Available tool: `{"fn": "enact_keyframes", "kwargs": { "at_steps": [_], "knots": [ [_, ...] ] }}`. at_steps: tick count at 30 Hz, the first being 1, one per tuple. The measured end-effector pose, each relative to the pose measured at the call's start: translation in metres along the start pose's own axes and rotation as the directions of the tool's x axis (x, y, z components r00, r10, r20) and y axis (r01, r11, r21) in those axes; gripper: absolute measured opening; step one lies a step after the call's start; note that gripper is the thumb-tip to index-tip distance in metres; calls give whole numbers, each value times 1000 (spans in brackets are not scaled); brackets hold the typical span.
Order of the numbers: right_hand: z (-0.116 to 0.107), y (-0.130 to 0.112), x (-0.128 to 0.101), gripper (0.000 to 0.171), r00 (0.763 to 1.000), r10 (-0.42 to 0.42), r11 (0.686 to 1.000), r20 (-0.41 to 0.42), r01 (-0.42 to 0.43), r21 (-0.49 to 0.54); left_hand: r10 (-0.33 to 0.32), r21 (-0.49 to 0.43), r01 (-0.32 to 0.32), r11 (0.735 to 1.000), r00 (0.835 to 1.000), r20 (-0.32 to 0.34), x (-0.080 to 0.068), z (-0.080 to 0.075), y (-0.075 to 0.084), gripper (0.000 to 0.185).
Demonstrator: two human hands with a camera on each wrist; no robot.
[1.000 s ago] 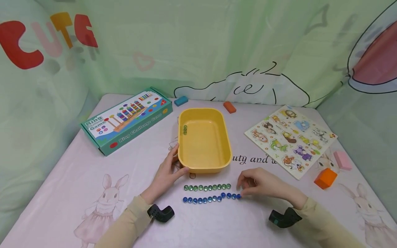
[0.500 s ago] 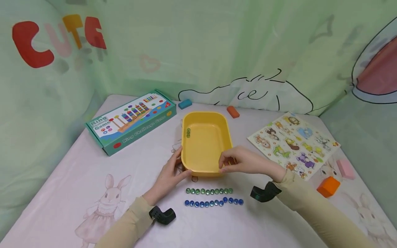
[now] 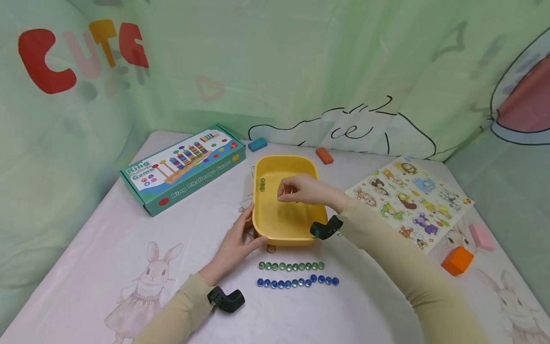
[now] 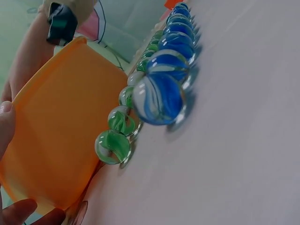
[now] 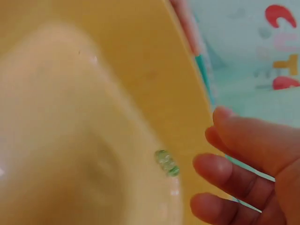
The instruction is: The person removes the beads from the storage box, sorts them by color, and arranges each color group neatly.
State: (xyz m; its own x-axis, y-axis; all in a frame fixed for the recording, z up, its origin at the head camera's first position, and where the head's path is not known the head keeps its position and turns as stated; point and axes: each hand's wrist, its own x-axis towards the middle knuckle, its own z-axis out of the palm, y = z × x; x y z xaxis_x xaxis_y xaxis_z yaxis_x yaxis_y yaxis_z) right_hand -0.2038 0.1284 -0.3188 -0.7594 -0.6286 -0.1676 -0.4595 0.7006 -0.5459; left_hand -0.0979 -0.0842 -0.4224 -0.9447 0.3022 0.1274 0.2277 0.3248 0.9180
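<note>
My left hand [image 3: 234, 243] holds the near left corner of a yellow plastic tub [image 3: 290, 237], thumb at the front rim and fingers along the left side. Over the inside of the tub hovers my right hand [image 3: 302, 188]; its fingers are loosely bent, with nothing visible between them in the right wrist view. A few green marbles [image 5: 167, 163] lie together against the tub's left wall. In front of the tub, a row of green glass marbles [image 3: 289, 267] runs left to right on the table. Closer to me is a row of blue marbles [image 3: 288, 284], its right end slightly offset.
A green Ring Challenge Game box [image 3: 185, 167] lies back left. Blue [image 3: 258, 145] and orange-red [image 3: 324, 155] blocks sit behind the tub. To the right are an animal puzzle board [image 3: 408, 200], an orange block [image 3: 457, 261] and a pink block [image 3: 481, 237].
My right hand has moved from the right end of the marble rows, over the tub's near rim, to above its inside. The left hand stays at the tub's corner. The view has shifted slightly.
</note>
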Motion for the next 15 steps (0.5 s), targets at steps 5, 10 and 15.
{"fn": "enact_keyframes", "kwargs": {
  "at_steps": [5, 10, 15],
  "knots": [
    [11, 4, 22, 11, 1000, 24, 996, -18, -25, -81, -8, 1, 8, 1000, 1000, 1, -1, 0, 0, 84],
    [17, 0, 39, 13, 996, 83, 982, -32, -87, -166, 14, -3, -14, 1000, 1000, -2, 0, 0, 0, 85],
    [23, -1, 54, 22, 988, 155, 953, -27, -156, -258, 18, -7, -18, 1000, 1000, -6, 1, 0, 0, 84]
  ]
}}
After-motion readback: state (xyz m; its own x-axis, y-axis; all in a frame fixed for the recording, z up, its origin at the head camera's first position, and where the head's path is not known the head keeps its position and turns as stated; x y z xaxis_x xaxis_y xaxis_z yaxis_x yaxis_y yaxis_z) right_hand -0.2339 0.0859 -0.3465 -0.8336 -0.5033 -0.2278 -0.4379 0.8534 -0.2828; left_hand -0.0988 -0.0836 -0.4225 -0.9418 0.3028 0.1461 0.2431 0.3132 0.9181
